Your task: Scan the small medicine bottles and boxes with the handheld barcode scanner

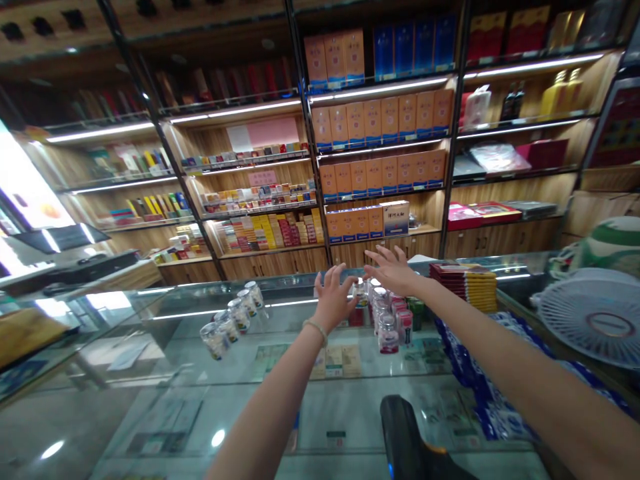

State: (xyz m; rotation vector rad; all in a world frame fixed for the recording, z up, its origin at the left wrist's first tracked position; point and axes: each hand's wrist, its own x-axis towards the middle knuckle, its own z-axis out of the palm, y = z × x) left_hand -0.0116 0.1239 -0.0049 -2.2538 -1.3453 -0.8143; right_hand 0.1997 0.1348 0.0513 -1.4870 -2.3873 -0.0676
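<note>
Glass tabletop [165, 373], smooth and reflective. At 12 o'clock from you stands a cluster of small jars [387, 328]: clear, round, some with red caps.

Your left hand [334, 298] hovers at the cluster's 9 o'clock, fingers loosely spread and half curled, holding nothing; contact with the nearest jar cannot be told.

Your right hand [393, 269] hangs flat above the cluster, palm down, fingers fanned wide, empty.

A slanting row of jars [233, 317] lies at 9 o'clock of your left hand. A white ribbed fan [595, 320] sits at 3 o'clock.
</note>
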